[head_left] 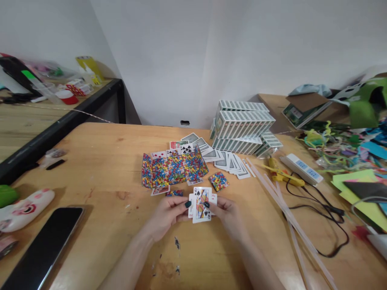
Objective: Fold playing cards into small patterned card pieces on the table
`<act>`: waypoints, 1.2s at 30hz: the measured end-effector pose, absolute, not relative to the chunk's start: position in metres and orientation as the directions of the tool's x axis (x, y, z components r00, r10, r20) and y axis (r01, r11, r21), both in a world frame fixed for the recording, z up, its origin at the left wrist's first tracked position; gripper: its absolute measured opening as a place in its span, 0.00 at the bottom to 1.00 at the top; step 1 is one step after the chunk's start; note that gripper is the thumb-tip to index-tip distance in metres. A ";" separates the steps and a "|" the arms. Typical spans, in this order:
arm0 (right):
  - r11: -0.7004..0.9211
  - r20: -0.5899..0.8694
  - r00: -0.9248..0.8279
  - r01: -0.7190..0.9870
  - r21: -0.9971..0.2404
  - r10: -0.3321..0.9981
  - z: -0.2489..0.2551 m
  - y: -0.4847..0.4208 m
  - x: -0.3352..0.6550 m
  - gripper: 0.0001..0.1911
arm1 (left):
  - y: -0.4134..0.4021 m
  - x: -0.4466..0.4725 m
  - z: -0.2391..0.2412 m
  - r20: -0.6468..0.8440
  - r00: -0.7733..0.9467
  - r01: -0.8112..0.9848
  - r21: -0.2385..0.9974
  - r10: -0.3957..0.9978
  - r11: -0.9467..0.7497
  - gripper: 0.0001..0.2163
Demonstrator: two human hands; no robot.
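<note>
Between my two hands, above the front of the table, are a few playing cards (202,206), a queen of spades on top and others showing at its sides. My left hand (173,210) pinches their left edge, thumb on the face. From the right, my right hand (226,211) grips them with its thumb on the queen. Just beyond stands a folded colourful patterned strip (169,171) with cards tucked along its back. A small patterned square (219,181) and a patterned piece (174,193) lie near it, beside a face-up card (161,190).
Loose cards (231,163) spread face down before stacked card boxes (244,125). Glue sticks (290,213), a yellow glue gun (279,172), a power strip (302,168) and black cable lie right. A phone (45,245) and white painted object (28,210) lie left.
</note>
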State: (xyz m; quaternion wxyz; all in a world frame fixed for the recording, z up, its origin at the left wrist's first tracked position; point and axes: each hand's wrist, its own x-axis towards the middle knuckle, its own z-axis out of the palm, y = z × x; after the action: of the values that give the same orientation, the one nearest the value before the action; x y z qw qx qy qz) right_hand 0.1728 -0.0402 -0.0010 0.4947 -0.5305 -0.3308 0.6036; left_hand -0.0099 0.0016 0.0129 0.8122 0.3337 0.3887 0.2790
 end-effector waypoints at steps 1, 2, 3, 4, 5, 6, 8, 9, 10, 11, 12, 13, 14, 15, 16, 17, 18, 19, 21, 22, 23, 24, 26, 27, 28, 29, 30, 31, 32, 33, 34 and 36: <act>-0.283 -0.304 0.061 -0.234 -0.930 0.951 -0.001 -0.040 0.173 0.16 | 0.001 -0.009 0.013 -0.443 0.549 -0.185 0.763 0.709 0.620 0.13; -0.276 -0.297 0.070 -0.215 -0.937 0.952 -0.001 -0.040 0.173 0.17 | 0.001 -0.008 0.014 -0.440 0.552 -0.176 0.769 0.708 0.615 0.13; -0.273 -0.292 0.081 -0.195 -0.942 0.953 -0.001 -0.041 0.173 0.17 | 0.001 -0.006 0.014 -0.437 0.553 -0.166 0.776 0.709 0.608 0.13; -0.271 -0.290 0.091 -0.175 -0.947 0.953 -0.001 -0.041 0.173 0.17 | 0.000 -0.004 0.015 -0.434 0.553 -0.156 0.785 0.712 0.600 0.13; -0.271 -0.287 0.097 -0.156 -0.950 0.953 -0.001 -0.042 0.172 0.17 | -0.001 -0.002 0.016 -0.430 0.548 -0.148 0.795 0.717 0.589 0.13; -0.269 -0.284 0.104 -0.138 -0.953 0.953 -0.001 -0.042 0.171 0.16 | -0.001 0.000 0.016 -0.426 0.538 -0.140 0.805 0.727 0.576 0.14; -0.258 -0.270 0.120 -0.106 -0.960 0.955 0.000 -0.044 0.169 0.16 | -0.002 0.004 0.017 -0.420 0.508 -0.123 0.828 0.752 0.546 0.13; -0.248 -0.259 0.128 -0.090 -0.964 0.957 0.000 -0.045 0.168 0.16 | -0.003 0.005 0.017 -0.417 0.490 -0.115 0.839 0.765 0.531 0.13; -0.238 -0.247 0.137 -0.074 -0.968 0.959 0.000 -0.046 0.167 0.16 | -0.003 0.007 0.017 -0.414 0.472 -0.109 0.848 0.778 0.518 0.13; -0.229 -0.235 0.146 -0.058 -0.972 0.961 0.000 -0.047 0.166 0.16 | -0.003 0.008 0.016 -0.413 0.455 -0.105 0.855 0.789 0.509 0.13; -0.223 -0.226 0.156 -0.038 -0.974 0.961 0.000 -0.048 0.165 0.16 | -0.004 0.008 0.016 -0.414 0.441 -0.104 0.858 0.796 0.503 0.12; -0.219 -0.218 0.170 -0.015 -0.976 0.961 -0.001 -0.049 0.164 0.16 | -0.004 0.009 0.015 -0.417 0.425 -0.104 0.859 0.803 0.501 0.12; -0.218 -0.213 0.183 0.007 -0.976 0.960 -0.001 -0.050 0.163 0.17 | -0.005 0.010 0.014 -0.421 0.408 -0.103 0.860 0.810 0.500 0.12; -0.219 -0.210 0.193 0.025 -0.975 0.958 -0.002 -0.050 0.163 0.18 | -0.005 0.010 0.013 -0.427 0.390 -0.099 0.861 0.816 0.498 0.11; -0.221 -0.211 0.197 0.035 -0.975 0.958 -0.002 -0.051 0.163 0.18 | -0.005 0.010 0.012 -0.434 0.370 -0.090 0.864 0.822 0.496 0.11; -0.224 -0.213 0.192 0.033 -0.974 0.958 -0.002 -0.051 0.163 0.18 | -0.005 0.010 0.011 -0.441 0.346 -0.077 0.866 0.828 0.494 0.11; -0.226 -0.218 0.184 0.022 -0.974 0.959 -0.002 -0.051 0.163 0.18 | -0.005 0.009 0.011 -0.449 0.321 -0.066 0.868 0.834 0.493 0.11; -0.228 -0.223 0.174 0.009 -0.974 0.959 -0.001 -0.051 0.164 0.18 | -0.005 0.009 0.010 -0.459 0.299 -0.057 0.867 0.837 0.495 0.11; -0.235 -0.235 0.163 -0.015 -0.972 0.958 0.001 -0.051 0.165 0.17 | -0.005 0.008 0.008 -0.481 0.277 -0.054 0.856 0.832 0.513 0.12; -0.241 -0.242 0.157 -0.028 -0.970 0.957 0.001 -0.051 0.165 0.17 | -0.005 0.007 0.008 -0.493 0.276 -0.056 0.849 0.825 0.526 0.12; -0.247 -0.250 0.150 -0.042 -0.968 0.956 0.002 -0.051 0.166 0.17 | -0.005 0.007 0.007 -0.502 0.279 -0.059 0.842 0.819 0.537 0.12; -0.252 -0.258 0.143 -0.058 -0.966 0.955 0.002 -0.050 0.166 0.17 | -0.004 0.007 0.007 -0.509 0.280 -0.061 0.837 0.814 0.544 0.12; -0.263 -0.271 0.134 -0.078 -0.962 0.953 0.001 -0.050 0.166 0.17 | -0.004 0.006 0.007 -0.513 0.277 -0.066 0.833 0.813 0.549 0.11; -0.266 -0.275 0.139 -0.077 -0.961 0.951 0.001 -0.050 0.166 0.18 | -0.004 0.006 0.008 -0.510 0.269 -0.067 0.836 0.817 0.544 0.10; -0.270 -0.278 0.147 -0.070 -0.960 0.949 0.000 -0.050 0.166 0.18 | -0.004 0.007 0.008 -0.504 0.258 -0.066 0.842 0.825 0.535 0.10; -0.275 -0.281 0.153 -0.062 -0.960 0.947 -0.001 -0.050 0.165 0.18 | -0.004 0.007 0.008 -0.494 0.245 -0.060 0.851 0.834 0.522 0.09; -0.279 -0.286 0.157 -0.060 -0.958 0.945 -0.002 -0.050 0.164 0.19 | -0.005 0.008 0.009 -0.480 0.229 -0.049 0.863 0.847 0.503 0.08; -0.284 -0.291 0.156 -0.067 -0.956 0.944 -0.002 -0.050 0.163 0.19 | -0.005 0.009 0.008 -0.462 0.211 -0.028 0.878 0.862 0.478 0.08; -0.289 -0.299 0.150 -0.083 -0.954 0.943 -0.002 -0.049 0.162 0.19 | -0.006 0.009 0.008 -0.438 0.190 -0.001 0.895 0.879 0.446 0.08; -0.296 -0.309 0.141 -0.102 -0.950 0.941 -0.002 -0.049 0.161 0.19 | -0.006 0.010 0.008 -0.408 0.172 0.034 0.912 0.897 0.409 0.08; -0.304 -0.319 0.132 -0.123 -0.945 0.939 -0.002 -0.049 0.160 0.19 | -0.007 0.011 0.007 -0.375 0.155 0.073 0.927 0.914 0.368 0.08; -0.319 -0.339 0.118 -0.160 -0.934 0.933 0.000 -0.049 0.157 0.19 | -0.010 0.013 0.004 -0.307 0.128 0.144 0.947 0.943 0.288 0.08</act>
State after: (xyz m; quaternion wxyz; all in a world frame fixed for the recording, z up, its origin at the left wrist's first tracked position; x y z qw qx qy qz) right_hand 0.1569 -0.0491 -0.0003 0.4770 -0.5757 -0.3358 0.5729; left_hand 0.0134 -0.0096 0.0044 0.5738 0.4843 0.5611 0.3484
